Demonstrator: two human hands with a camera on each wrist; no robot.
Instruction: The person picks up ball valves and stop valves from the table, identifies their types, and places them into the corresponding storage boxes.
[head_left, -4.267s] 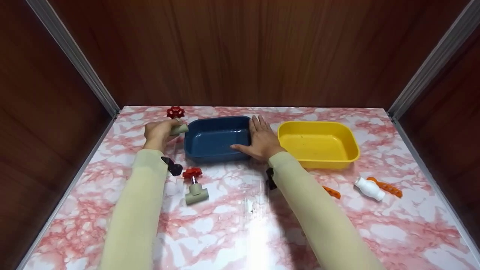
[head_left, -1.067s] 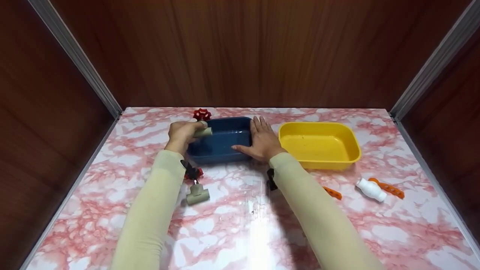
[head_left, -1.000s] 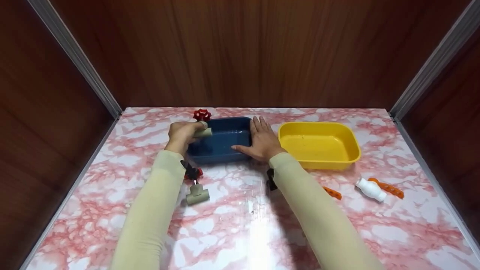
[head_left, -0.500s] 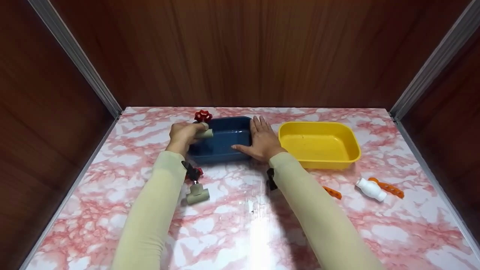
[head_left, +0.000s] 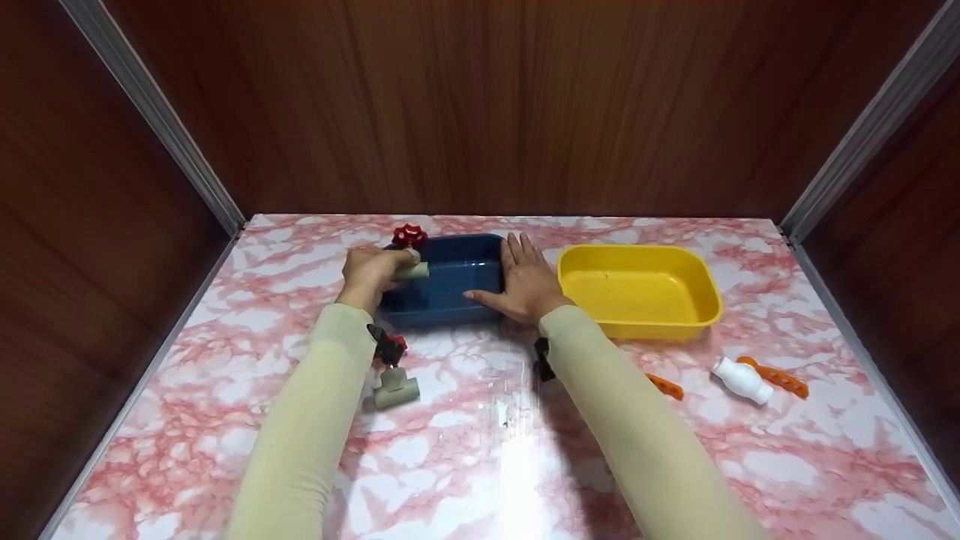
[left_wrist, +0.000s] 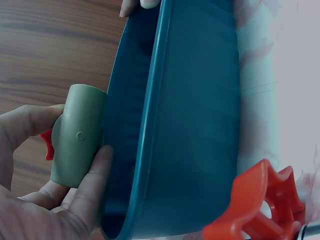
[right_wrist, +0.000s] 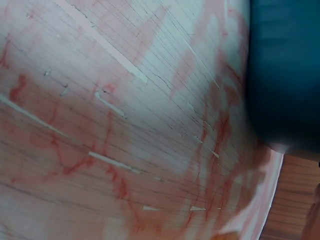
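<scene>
Left hand (head_left: 373, 274), fingers clamped on a matt green tubular valve (left_wrist: 80, 137), lobed red wheel (head_left: 409, 235) just beyond them, smooth blue tub (head_left: 450, 296) beside their tips, right hand (head_left: 526, 283), straight fingers along the blue rim, thumb apart.

No words, brands or numbers can be read. The one sign is a small round mark (left_wrist: 80, 135) on the green tee (left_wrist: 75, 157), at about nine o'clock in the left wrist view. It stands near the middle of the tee's barrel, between the end toward twelve o'clock and the end toward half past six. Its outline is a thin ring or a letter C; it is too small to tell which, or whether it is raised or printed.
</scene>
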